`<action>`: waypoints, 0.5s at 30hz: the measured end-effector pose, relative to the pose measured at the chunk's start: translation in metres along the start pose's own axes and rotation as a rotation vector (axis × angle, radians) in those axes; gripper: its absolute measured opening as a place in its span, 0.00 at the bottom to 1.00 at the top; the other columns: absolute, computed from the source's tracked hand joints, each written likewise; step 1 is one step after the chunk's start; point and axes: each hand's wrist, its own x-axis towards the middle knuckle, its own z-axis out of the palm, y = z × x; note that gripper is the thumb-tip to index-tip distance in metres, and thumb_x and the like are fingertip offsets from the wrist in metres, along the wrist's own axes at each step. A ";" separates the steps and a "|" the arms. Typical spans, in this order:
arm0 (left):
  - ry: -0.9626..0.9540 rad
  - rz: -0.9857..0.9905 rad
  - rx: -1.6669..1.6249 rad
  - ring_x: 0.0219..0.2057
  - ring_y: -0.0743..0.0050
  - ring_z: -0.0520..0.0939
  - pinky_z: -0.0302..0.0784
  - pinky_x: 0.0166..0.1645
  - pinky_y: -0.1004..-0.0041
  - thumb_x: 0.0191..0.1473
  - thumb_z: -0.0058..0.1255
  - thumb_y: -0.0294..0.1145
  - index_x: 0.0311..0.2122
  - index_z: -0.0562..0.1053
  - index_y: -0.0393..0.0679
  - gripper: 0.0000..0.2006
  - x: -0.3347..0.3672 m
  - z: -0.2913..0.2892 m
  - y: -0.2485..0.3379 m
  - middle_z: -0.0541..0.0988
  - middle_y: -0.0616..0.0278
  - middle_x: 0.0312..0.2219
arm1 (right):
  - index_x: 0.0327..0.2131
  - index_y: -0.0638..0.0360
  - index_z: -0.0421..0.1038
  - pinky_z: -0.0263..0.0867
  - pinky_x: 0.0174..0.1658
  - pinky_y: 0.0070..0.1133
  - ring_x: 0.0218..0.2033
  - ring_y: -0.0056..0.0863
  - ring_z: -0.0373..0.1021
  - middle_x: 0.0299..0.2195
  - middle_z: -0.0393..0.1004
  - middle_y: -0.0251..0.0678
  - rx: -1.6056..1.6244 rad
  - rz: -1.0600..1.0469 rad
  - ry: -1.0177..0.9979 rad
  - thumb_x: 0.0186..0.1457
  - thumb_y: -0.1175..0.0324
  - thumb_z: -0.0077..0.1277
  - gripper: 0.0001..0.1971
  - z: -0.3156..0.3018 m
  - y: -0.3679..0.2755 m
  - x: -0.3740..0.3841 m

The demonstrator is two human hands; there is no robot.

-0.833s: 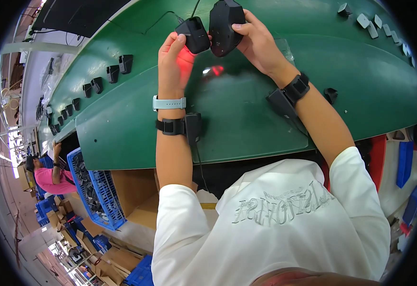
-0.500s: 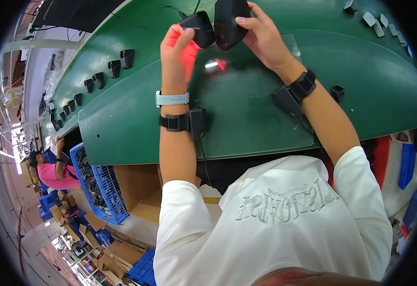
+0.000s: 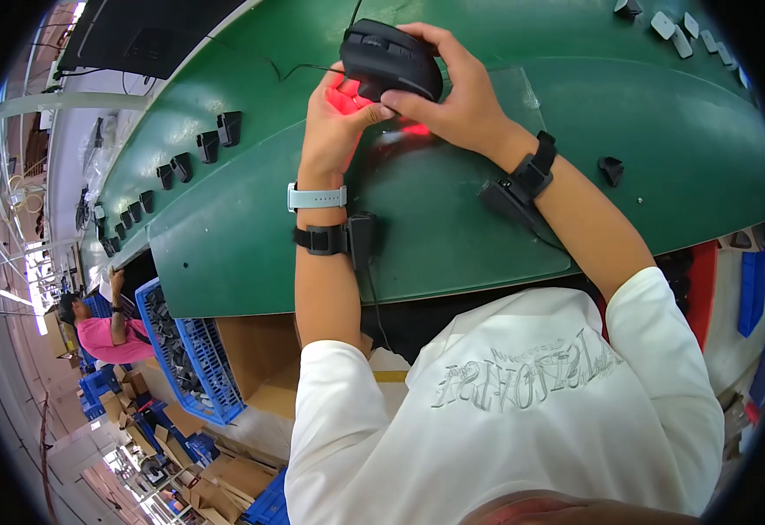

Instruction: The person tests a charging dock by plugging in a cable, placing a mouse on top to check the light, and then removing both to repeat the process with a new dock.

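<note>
My right hand (image 3: 461, 96) grips a black computer mouse (image 3: 391, 59) of a tall ergonomic shape, its scroll wheel facing up and away. Beneath it, my left hand (image 3: 334, 118) is cupped, its palm lit bright red. A thin black cable runs to that hand from the left, where a black corded box is mostly hidden by the mouse. My left thumb lies along the lower edge of the mouse, close to my right thumb. Red light also reflects on the clear sheet (image 3: 461, 236) on the green table (image 3: 242, 227).
Several small black parts (image 3: 207, 147) stand in a row along the table's left side. One black piece (image 3: 611, 170) lies right of my right forearm; white pieces (image 3: 681, 42) lie far right. A blue crate (image 3: 216, 367) of dark parts stands below left, near a person in pink (image 3: 111, 339).
The mouse has come left and been turned, its wheel side now showing, over the corded box in my left hand. Both hands are closer together and slightly lower.
</note>
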 end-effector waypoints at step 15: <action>-0.021 0.054 -0.049 0.49 0.65 0.81 0.80 0.56 0.65 0.49 0.68 0.20 0.55 0.69 0.35 0.29 -0.001 -0.001 -0.009 0.80 0.56 0.47 | 0.58 0.59 0.67 0.68 0.54 0.27 0.50 0.35 0.72 0.47 0.75 0.38 -0.008 -0.126 0.078 0.46 0.61 0.71 0.36 0.005 0.006 0.000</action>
